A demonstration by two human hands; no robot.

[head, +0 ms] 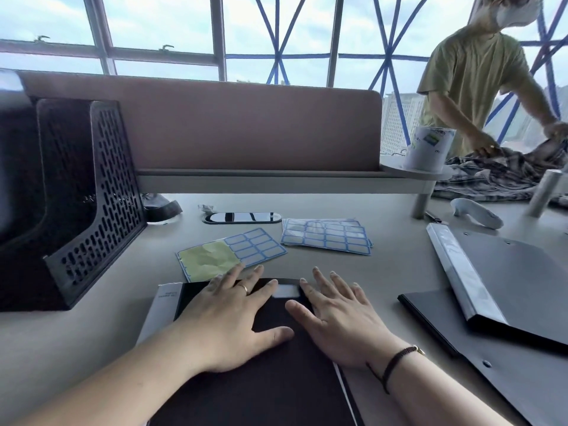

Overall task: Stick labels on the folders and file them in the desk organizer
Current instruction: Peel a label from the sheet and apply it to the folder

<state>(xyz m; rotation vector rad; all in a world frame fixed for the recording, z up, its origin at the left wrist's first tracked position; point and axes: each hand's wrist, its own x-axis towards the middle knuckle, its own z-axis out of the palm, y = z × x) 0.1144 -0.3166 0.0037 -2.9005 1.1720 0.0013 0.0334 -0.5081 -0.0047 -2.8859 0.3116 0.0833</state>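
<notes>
Head view shows the black folder [276, 364] at bottom centre on the desk [92, 333], both hands flat with straight fingers: left hand [233, 318] and right hand [341, 318] flank a white label [287, 291]; desk organizer [76, 195] stands at left.

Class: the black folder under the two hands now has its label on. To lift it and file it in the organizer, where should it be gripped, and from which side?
Pinch the black folder at its right long edge, coming in from the right with the right hand. It lies flat, so only edges offer a hold, and that side has bare desk beside it. The organizer stands to the left.
</notes>
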